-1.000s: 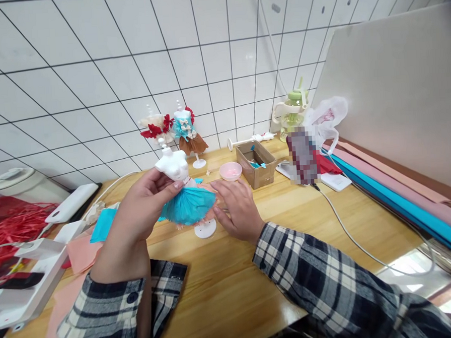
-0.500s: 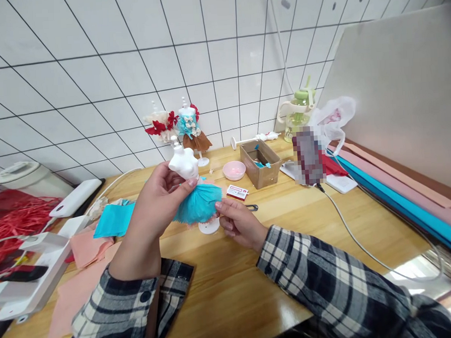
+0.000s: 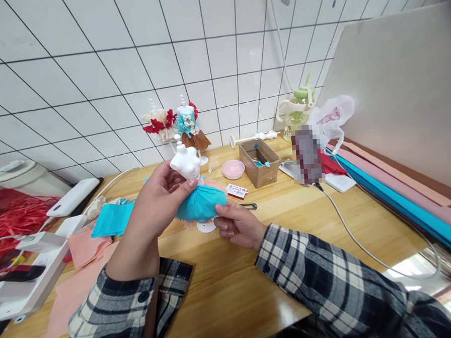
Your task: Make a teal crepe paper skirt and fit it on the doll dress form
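A small white dress-form mannequin (image 3: 186, 162) stands on its round base (image 3: 206, 226), tilted slightly. A gathered blue crepe-paper skirt (image 3: 200, 203) wraps its waist, with peach paper showing beneath and behind it. My left hand (image 3: 165, 191) is closed around the waist, the thumb pressing the top of the skirt; its other fingers are partly hidden behind the form. Between thumb and fingers, my right hand (image 3: 238, 221) pinches the skirt's lower right edge. Folded blue paper (image 3: 112, 219) and peach paper sheets (image 3: 88, 247) lie left of my left forearm.
Two dressed mannequins (image 3: 188, 123) stand by the tiled wall. Behind my right hand are a pink bowl (image 3: 233, 169), a cardboard box (image 3: 261, 163), a small printed box (image 3: 237, 191) and scissors handle (image 3: 250, 206). A power strip (image 3: 37, 269) lies left; a cable (image 3: 345, 223) crosses the right side.
The mannequin's upper body has shifted slightly right and its base slightly left. The skirt's right edge sits a little farther right. Both hands keep their holds.
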{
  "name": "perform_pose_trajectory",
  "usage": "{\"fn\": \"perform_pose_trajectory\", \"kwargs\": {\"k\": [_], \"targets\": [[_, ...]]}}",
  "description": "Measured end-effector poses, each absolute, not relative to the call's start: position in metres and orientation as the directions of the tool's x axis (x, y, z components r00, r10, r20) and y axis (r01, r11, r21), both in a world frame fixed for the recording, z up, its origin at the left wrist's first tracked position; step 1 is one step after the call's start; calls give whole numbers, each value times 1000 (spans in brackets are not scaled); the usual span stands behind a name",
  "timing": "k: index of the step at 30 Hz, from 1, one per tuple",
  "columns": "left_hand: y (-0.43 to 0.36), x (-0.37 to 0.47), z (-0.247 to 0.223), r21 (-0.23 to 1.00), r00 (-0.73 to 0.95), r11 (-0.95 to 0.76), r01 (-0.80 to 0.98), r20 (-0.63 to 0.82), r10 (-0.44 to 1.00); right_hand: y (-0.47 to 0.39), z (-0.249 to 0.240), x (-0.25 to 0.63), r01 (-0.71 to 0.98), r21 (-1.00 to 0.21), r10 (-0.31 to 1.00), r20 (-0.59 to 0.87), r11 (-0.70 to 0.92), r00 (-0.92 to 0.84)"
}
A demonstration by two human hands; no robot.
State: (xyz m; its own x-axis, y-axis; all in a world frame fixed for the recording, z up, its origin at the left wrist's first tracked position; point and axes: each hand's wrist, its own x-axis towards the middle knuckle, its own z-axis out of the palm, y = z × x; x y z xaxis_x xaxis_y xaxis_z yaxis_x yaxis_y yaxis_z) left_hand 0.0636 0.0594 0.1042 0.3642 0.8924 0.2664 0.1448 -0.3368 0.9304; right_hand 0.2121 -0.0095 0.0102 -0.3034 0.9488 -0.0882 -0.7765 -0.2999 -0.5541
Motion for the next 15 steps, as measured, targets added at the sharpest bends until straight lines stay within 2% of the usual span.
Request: {"fn": "perform_pose_trajectory", "kwargs": {"k": [6,12,14,15], "targets": [[62,56,108,938,360,-304,168,228,905,-5,2,214,-724,-651,967,-68,-228,-244],[64,55,107,938,335,-313,151,250,909,-4,-1,213,-698,-697,984,-70,-167,-166],[65,56,106,937,323,-323,134,267,908,-3,-3,214,-616,-772,985,-73,-154,-156],[66,56,105,935,316,-331,129,277,907,-2,-4,215,-499,-859,989,-53,-117,-141]]}}
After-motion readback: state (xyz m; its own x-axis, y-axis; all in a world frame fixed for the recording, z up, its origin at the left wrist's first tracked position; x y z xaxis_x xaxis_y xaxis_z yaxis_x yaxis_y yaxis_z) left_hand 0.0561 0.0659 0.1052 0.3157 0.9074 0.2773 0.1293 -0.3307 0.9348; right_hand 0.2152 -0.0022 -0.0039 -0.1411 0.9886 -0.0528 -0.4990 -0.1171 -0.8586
